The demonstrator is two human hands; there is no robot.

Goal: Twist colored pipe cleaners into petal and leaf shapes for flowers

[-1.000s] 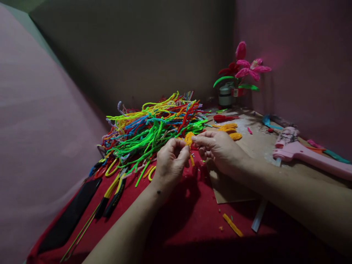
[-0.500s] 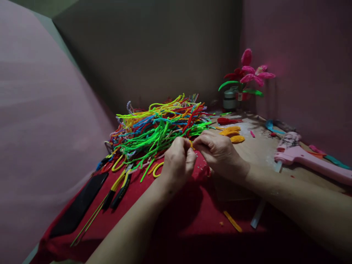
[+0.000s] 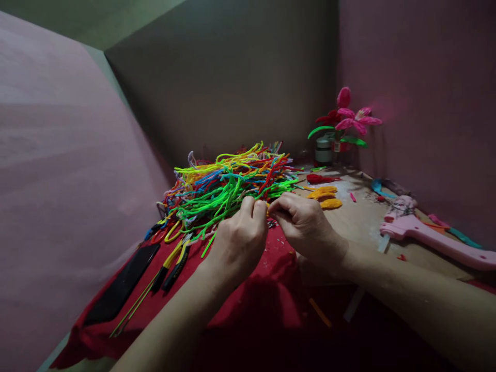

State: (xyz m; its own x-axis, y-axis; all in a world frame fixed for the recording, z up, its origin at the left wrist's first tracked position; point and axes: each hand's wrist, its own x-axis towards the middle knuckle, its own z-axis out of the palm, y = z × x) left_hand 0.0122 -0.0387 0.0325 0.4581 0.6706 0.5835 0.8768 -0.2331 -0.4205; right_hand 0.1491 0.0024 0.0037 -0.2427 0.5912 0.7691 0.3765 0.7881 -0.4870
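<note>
At my far left a black slab point(image 3: 122, 283) lies flat on the red cloth point(image 3: 248, 315); just right of it are two thin wires point(image 3: 134, 309), then the pliers point(image 3: 176, 263), handles toward me and spread a little; beyond them sit a red loop point(image 3: 158, 235) and a yellow loop point(image 3: 173, 232), at the near left edge of the big heap of fuzzy stems point(image 3: 228, 188), green, yellow, blue and red, which lies just past my hands; my left hand point(image 3: 245, 235) is closed, its back to me, fingertips pinching the orange piece point(image 3: 267, 206); that piece sits between my two hands, at the fingertips of both, in front of the heap's near right side, and my fingers hide most of it; my right hand point(image 3: 304, 222) is closed too, thumb and finger pinching at the piece's right side; a dim orange strip point(image 3: 320, 312) lies nearer me on the cloth; past my right hand, on the board point(image 3: 360, 206), lie orange petals point(image 3: 323, 193) with red petals point(image 3: 323, 179) behind them; farther back stands a jar point(image 3: 324, 151), a pink flower point(image 3: 358, 122) rising beside it; at the right the pink glue gun point(image 3: 434, 235) rests on the board, a glue stick point(image 3: 383, 244) poking out toward my right forearm
</note>
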